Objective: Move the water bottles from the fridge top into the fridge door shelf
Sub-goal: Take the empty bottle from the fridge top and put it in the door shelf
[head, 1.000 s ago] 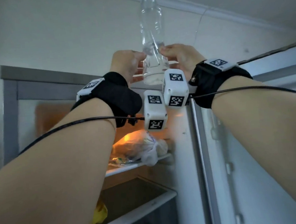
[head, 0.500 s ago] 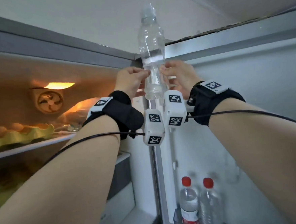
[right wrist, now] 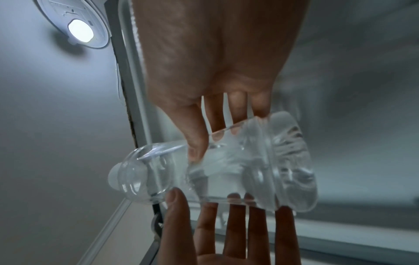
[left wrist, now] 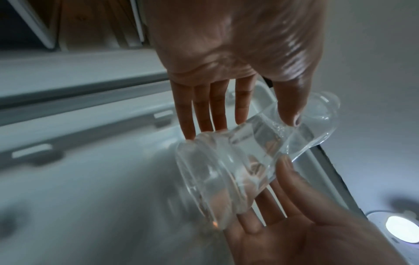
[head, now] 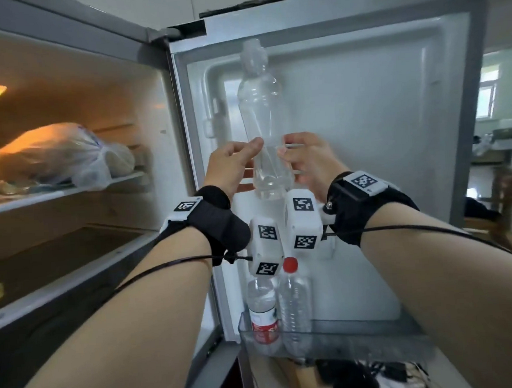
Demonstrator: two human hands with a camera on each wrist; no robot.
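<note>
Head view shows a clear water bottle (head: 260, 126) held upright in front of the open fridge door (head: 365, 131), pressed between the left hand (head: 231, 168) and the right hand (head: 310, 162) at its lower half. Both wrist views show the fingers nearly straight, with each thumb and set of fingertips laid against the bottle's sides rather than wrapped round it. Below the hands, the door shelf (head: 364, 334) holds two bottles side by side: a red-labelled bottle (head: 263, 311), its cap hidden behind a wrist camera, and a red-capped bottle (head: 295, 303). Left of the door, a tied plastic bag (head: 64, 155) lies on a lit inner fridge shelf.
</note>
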